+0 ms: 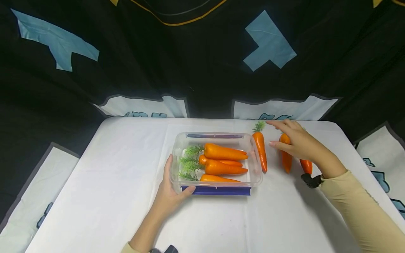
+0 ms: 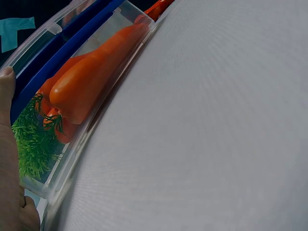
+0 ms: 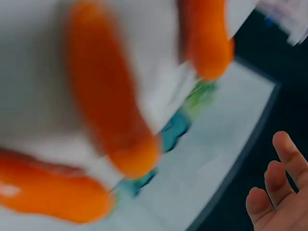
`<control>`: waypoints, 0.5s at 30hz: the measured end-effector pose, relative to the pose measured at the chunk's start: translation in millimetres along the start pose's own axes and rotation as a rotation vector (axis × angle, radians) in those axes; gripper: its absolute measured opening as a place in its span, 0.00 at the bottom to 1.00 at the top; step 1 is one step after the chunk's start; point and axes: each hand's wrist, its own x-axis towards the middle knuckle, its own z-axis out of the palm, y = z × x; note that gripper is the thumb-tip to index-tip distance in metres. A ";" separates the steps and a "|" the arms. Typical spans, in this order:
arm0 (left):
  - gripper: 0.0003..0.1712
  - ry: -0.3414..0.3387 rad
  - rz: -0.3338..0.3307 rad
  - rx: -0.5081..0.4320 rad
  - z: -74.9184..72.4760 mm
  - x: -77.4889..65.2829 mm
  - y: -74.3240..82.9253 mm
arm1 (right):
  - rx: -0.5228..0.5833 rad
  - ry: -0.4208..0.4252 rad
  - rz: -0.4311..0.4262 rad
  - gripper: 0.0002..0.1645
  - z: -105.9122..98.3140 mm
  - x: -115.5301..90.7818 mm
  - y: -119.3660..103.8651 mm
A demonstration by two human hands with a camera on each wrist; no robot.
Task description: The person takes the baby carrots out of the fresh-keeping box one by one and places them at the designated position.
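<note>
Orange carrots [image 1: 225, 167]: four boxed, three outside

From where I stand, four carrots lie side by side in the uncovered clear box [image 1: 221, 183] at the centre of the head view, their green tops [image 1: 191, 163] bunched to the left. Three loose carrots [image 1: 259, 151] lie on the white table [image 1: 95, 193] to the right, the leftmost just beside the box. I'd judge the boxing a little past halfway, with those three left over.

The left hand [image 1: 170, 191] grips the box's left end, thumb over the front rim by the blue latch [image 1: 218, 190]. The right hand [image 1: 294, 140] hangs over the loose carrots at right of frame, its fingers spread and released, holding nothing.

In the head view, that right hand hides parts of the two rightmost carrots. The right wrist view brings up the broad ends of three, though blurred and some cut by the frame edge. The left wrist view, at its upper left, looks in through the box's clear wall: one fat carrot lies nearest, green tops toward the lower left. I can't count all four from there.
</note>
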 end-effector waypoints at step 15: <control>0.69 0.002 0.019 -0.001 -0.1 0.2 -0.6 | -0.129 -0.078 -0.516 0.43 32.7 17.2 -88.2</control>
